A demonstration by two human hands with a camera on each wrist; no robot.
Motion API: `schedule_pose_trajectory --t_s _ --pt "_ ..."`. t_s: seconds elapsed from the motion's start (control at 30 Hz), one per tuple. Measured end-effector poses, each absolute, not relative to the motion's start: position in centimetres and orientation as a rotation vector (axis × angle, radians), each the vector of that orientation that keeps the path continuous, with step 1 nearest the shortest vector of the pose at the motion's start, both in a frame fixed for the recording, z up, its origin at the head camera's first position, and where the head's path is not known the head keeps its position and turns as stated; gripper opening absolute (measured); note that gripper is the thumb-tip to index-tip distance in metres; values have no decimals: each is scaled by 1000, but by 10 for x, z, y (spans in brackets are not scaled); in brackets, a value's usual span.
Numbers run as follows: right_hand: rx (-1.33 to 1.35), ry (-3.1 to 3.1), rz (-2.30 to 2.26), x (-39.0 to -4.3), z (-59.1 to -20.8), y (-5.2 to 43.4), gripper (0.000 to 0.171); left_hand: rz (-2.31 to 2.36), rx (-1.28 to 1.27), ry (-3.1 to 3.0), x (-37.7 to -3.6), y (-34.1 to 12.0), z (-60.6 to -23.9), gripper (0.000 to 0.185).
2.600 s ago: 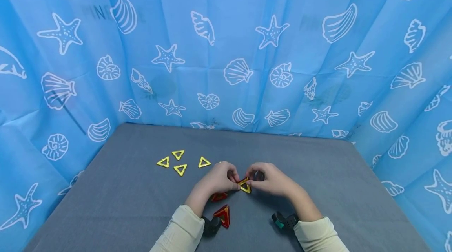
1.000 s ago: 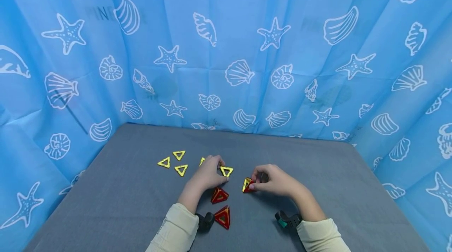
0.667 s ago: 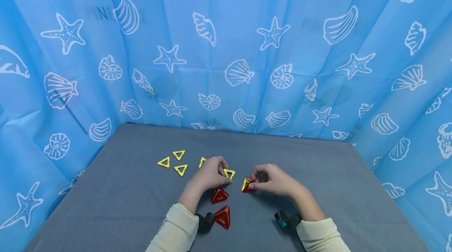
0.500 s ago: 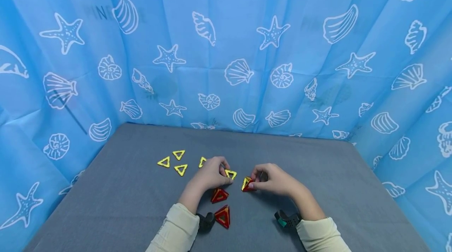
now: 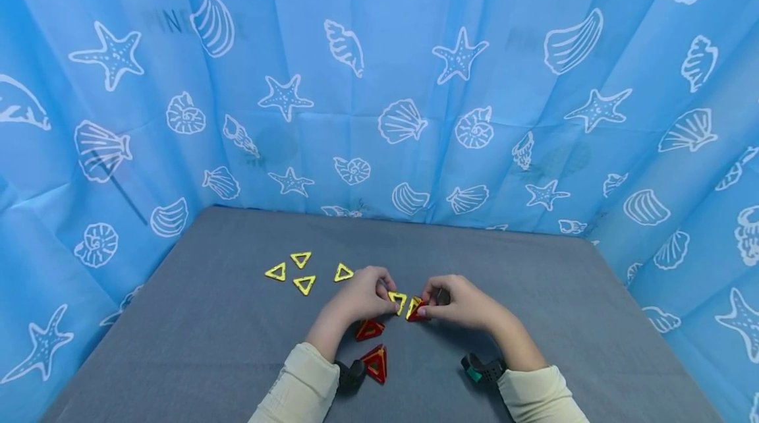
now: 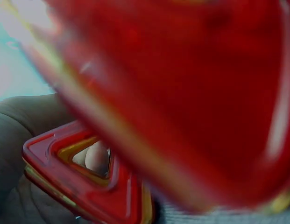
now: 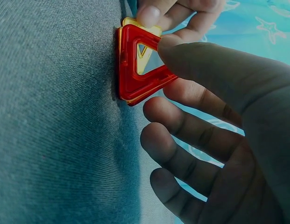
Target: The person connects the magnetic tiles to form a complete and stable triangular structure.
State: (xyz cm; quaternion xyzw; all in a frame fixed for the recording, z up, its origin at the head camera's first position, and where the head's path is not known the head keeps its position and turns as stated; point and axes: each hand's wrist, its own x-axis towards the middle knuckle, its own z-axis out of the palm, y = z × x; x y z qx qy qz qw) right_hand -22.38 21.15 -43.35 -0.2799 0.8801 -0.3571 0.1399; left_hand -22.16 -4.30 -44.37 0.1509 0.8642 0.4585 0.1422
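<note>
In the head view my left hand (image 5: pixel 360 294) pinches a yellow triangular magnetic tile (image 5: pixel 389 296) by its left side. Just right of it, my right hand (image 5: pixel 458 301) holds a red and yellow group of triangular tiles (image 5: pixel 416 310) between thumb and index finger. A narrow gap separates the two pieces there. Seen from the right wrist, the red tile (image 7: pixel 127 70) stands on edge on the cloth, thumb on its corner, other fingers curved below. Beyond it, left-hand fingers (image 7: pixel 148 15) hold the yellow tile. In the left wrist view a blurred red piece (image 6: pixel 182 93) hides most of the hand.
Two red pyramid-like tile pieces sit by my left forearm, a farther one (image 5: pixel 369 329) and a nearer one (image 5: pixel 375 364). Several yellow triangles (image 5: pixel 304 284) lie flat at the left on the grey cloth (image 5: pixel 237 344). A blue shell-print curtain (image 5: pixel 379 166) stands behind the table.
My left hand left the right hand's piece, took a yellow tile slightly to the left, and brought it rightward beside that piece. My right hand has hardly moved, holding the red and yellow group.
</note>
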Motion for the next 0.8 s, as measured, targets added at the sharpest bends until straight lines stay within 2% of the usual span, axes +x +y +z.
schedule_pose_trajectory --t_s 0.57,0.8 --pt "-804 2550 -1026 -224 -433 210 15 1377 573 2465 -226 -37 -445 13" --pt "-825 2556 -1016 -223 -433 210 15 1416 617 2394 -225 -37 -442 18"
